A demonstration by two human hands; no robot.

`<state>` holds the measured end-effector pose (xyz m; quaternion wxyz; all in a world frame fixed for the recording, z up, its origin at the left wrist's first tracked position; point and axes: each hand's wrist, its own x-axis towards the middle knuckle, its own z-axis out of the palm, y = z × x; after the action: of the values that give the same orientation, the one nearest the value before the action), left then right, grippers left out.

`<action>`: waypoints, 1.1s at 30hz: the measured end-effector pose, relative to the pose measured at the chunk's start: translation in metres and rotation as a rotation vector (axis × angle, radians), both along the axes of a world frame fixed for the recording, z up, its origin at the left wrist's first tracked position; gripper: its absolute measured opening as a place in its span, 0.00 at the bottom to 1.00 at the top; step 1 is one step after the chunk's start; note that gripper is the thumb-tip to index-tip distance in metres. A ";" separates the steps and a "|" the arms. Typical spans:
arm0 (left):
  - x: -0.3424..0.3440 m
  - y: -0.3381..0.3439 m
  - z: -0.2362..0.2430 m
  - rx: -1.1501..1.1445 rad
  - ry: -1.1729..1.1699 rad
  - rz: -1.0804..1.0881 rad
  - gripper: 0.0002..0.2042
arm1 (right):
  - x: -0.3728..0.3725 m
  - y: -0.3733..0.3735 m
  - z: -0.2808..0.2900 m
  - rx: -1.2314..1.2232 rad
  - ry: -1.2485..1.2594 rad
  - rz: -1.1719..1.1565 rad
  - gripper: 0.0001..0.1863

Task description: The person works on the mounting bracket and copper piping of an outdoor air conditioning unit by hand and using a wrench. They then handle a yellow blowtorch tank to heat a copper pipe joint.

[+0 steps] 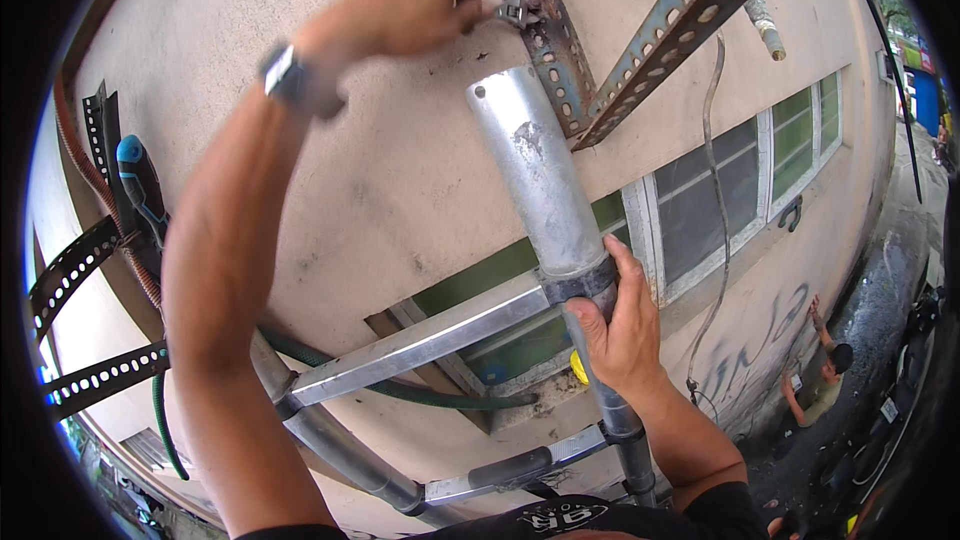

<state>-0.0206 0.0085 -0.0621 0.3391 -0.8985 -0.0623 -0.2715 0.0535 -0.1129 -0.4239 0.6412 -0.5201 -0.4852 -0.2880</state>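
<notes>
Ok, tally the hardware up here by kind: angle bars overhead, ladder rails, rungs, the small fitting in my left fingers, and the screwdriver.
Angle bars: 2
Ladder rails: 2
Rungs: 2
Fitting: 1
Screwdriver: 1
Total: 8

The ladder rail (545,180) is dull silver-grey with pale scuffs, ringed by black collars (578,283), and its rungs (420,343) are bright silver. The slotted angle bracket (535,30) is grey, rust-brown in patches and patterned with rows of punched holes, against a beige wall (400,170) flecked with dark marks and bearing grey graffiti low down. A screwdriver (140,185) has a blue and black handle, the hose (420,395) is dark green, the window frames (700,230) white, and a wristwatch (290,75) grey.
</notes>
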 end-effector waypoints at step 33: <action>0.040 -0.028 0.118 -0.320 0.374 0.418 0.17 | 0.001 0.001 0.000 -0.001 -0.017 -0.041 0.42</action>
<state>0.0197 -0.0197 0.0563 0.2476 -0.9425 -0.2240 -0.0130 0.0543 -0.1119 -0.4241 0.6308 -0.5276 -0.4800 -0.3053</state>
